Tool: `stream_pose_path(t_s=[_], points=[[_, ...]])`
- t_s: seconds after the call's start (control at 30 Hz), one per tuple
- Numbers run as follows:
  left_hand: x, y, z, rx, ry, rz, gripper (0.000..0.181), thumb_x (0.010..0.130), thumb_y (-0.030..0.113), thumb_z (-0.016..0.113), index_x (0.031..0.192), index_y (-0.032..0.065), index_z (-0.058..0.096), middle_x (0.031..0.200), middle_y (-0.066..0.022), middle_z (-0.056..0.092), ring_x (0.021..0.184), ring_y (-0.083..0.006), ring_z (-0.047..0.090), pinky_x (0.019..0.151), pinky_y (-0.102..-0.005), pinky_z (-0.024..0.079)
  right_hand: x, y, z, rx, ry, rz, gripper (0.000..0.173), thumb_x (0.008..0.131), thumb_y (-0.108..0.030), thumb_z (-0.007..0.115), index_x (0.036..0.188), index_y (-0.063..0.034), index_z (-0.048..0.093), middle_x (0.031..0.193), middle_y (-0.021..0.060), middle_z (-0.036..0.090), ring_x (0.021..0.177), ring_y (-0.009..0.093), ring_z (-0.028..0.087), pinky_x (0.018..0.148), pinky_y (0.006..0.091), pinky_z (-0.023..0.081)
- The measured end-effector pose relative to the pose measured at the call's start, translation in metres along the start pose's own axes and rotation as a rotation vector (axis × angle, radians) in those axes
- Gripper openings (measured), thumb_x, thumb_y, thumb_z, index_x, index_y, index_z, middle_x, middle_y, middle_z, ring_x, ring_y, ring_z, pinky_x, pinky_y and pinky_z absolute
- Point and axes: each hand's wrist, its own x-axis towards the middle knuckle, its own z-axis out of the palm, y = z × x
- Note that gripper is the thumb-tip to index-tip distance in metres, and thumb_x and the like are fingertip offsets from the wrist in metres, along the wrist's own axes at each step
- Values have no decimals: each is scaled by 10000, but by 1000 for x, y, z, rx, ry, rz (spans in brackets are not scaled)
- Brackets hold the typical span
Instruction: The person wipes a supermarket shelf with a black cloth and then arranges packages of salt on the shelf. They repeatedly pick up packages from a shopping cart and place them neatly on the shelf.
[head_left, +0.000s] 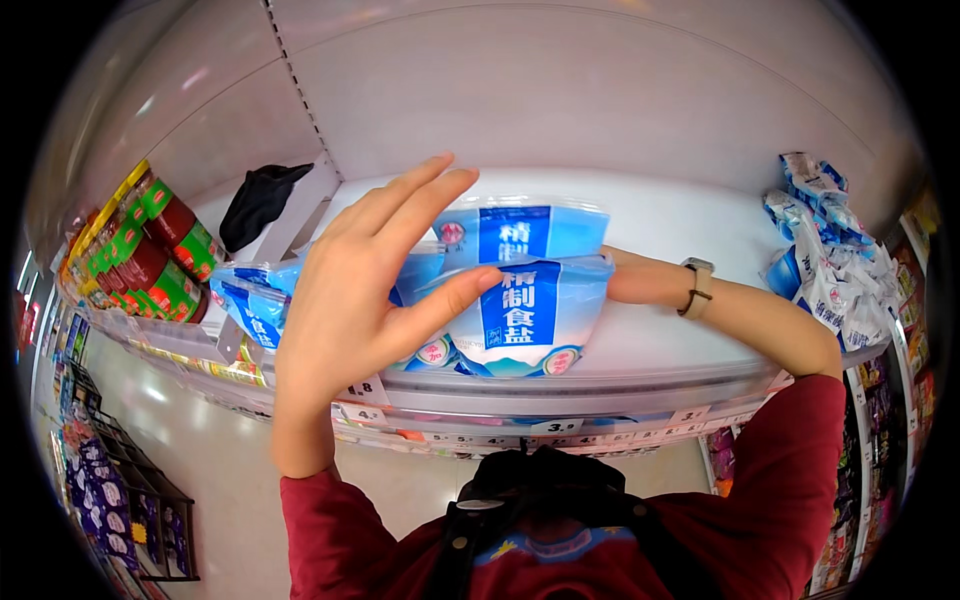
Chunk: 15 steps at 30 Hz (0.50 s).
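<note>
In the middle of a white shelf, a blue-and-white plastic bag of salt stands upright at the front edge, with a like bag close behind it. My left hand is raised with its fingers spread; its thumb crosses in front of the bags. Whether it touches them cannot be told. My right hand reaches around the bags' right side, and its fingers are hidden behind them. More salt bags stand to the left, partly covered by my left hand.
Jars with red contents and green labels stand at the left, near a black cloth item and a low white divider. Crumpled blue and white bags are piled at the right end. Price tags line the front edge.
</note>
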Motion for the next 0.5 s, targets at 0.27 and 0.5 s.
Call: stream_pose_path(t_s=[0.27, 0.5], points=[[8, 16, 15, 135, 116, -6, 336, 663, 167, 616, 957, 3, 602, 916, -164, 581, 852, -308, 534, 769, -351, 398, -21, -1, -2, -225, -95, -235, 519, 939, -296, 402, 1365, -10, 324, 1373, 182, 383, 1250, 291, 369, 1048, 365, 279], [-3, 14, 23, 158, 72, 118, 182, 709, 138, 559, 827, 2, 589, 885, -135, 541, 888, -305, 498, 815, -380, 375, -29, -54, -2, 641, -305, -326, 788, 806, -421, 631, 1402, -74, 251, 1347, 129, 396, 1251, 213, 344, 991, 349, 345]])
